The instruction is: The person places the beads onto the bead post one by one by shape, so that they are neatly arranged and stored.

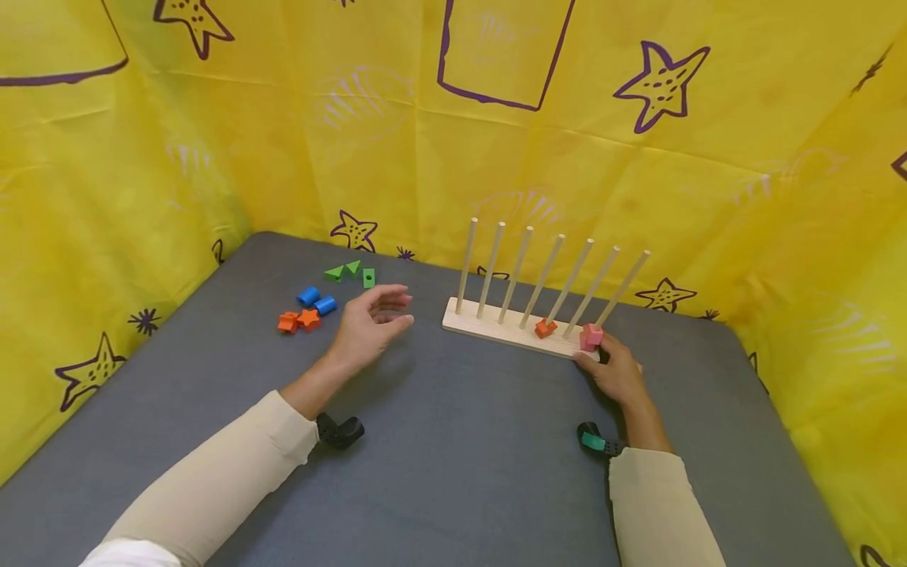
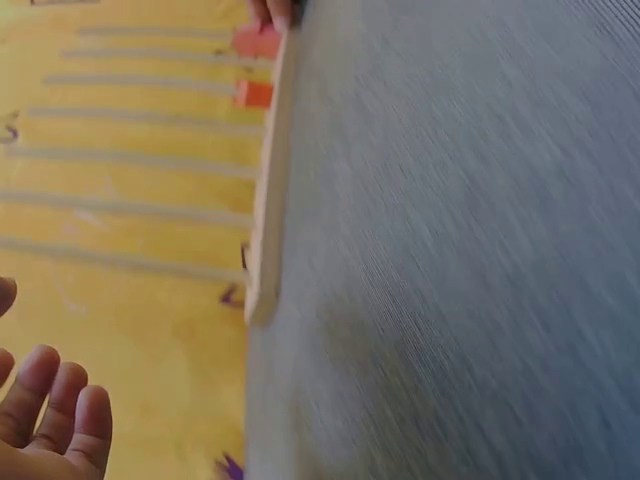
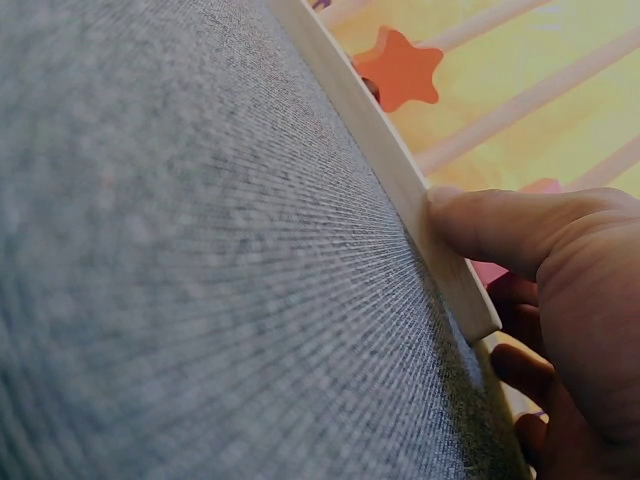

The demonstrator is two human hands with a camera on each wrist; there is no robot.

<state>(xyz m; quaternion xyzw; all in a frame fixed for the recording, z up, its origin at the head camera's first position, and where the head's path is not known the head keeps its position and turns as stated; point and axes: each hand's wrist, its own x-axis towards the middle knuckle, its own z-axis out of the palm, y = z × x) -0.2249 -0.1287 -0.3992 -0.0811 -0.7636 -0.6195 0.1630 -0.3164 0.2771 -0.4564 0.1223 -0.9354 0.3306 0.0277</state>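
A wooden peg rack [image 1: 510,335] with several upright dowels stands toward the back right of the table. At its right end my right hand [image 1: 618,374] grips the base, thumb [image 3: 480,222] against the front edge and fingers curled round behind the end. Pink blocks [image 1: 591,337] sit on the rightmost dowel, close to that hand. An orange star block [image 1: 545,327] is at the foot of a middle dowel. My left hand [image 1: 372,327] is raised over the table, fingers loosely bent and holding nothing, between the rack and the loose blocks.
At the back left lie loose blocks: orange stars [image 1: 309,319], blue cylinders [image 1: 325,305] and green pieces [image 1: 368,278], some triangular. The grey table [image 1: 468,465] meets yellow cloth [image 1: 397,157] with drawn starfish at the back and sides. Dark wrist devices [image 1: 342,431] sit at both wrists.
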